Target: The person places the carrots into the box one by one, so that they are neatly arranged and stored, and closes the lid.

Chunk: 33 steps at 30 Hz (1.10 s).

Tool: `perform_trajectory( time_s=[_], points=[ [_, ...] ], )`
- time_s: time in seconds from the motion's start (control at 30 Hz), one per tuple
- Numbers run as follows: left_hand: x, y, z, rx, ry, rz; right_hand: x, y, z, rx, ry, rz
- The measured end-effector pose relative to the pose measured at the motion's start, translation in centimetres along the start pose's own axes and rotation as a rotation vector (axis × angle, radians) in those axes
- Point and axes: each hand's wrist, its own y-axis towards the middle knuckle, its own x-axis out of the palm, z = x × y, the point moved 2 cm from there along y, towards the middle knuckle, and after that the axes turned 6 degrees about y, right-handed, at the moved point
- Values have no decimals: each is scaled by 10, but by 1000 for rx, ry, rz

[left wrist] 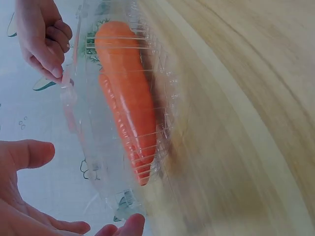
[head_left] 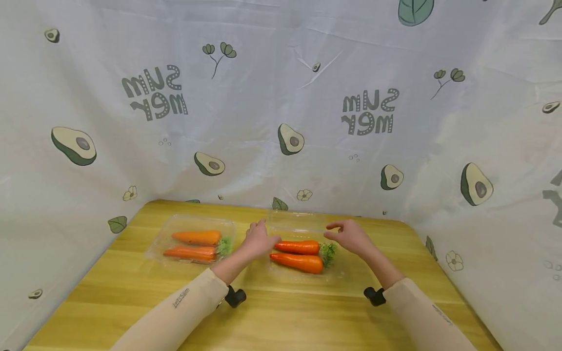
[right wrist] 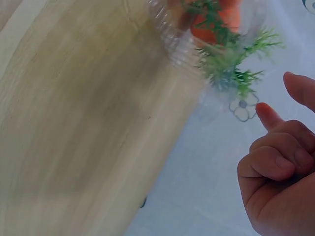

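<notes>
A clear plastic clamshell box (head_left: 307,279) sits mid-table with its lid (head_left: 294,222) raised at the back. Inside lie two orange carrots (head_left: 299,262), side by side, their green leafy tops (head_left: 327,253) toward the right. My left hand (head_left: 259,239) is at the box's left side, thumb and fingers spread apart in the left wrist view. On the other side, my right hand (head_left: 351,236) hovers near the lid's right end. Its thumb and index finger are apart and the other fingers curl, with nothing visible between them in the right wrist view (right wrist: 280,172).
To the left, another clear plastic box (head_left: 160,243) holds two carrots (head_left: 197,238) with green tops. The wooden table (head_left: 281,317) ends at a printed white curtain (head_left: 246,122) behind and at both sides. Dark wrist mounts (head_left: 235,296) sit on both wrists.
</notes>
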Motion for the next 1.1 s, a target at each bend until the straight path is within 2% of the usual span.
perform_trajectory(
  time_s=[0.13, 0.3, 0.63, 0.8, 1.1],
  points=[
    [5, 9, -3, -22, 2, 12, 2, 5, 10, 23, 33, 11],
    [8, 16, -5, -54, 7, -3, 4, 11, 20, 54, 64, 7],
    [15, 15, -3, -76, -20, -47, 7, 17, 34, 110, 91, -3],
    [17, 15, -1, -81, -26, -62, 7, 18, 38, 110, 102, -14],
    [20, 19, 0, -66, -53, -69, 2, 17, 43, 135, 153, -38]
  ],
)
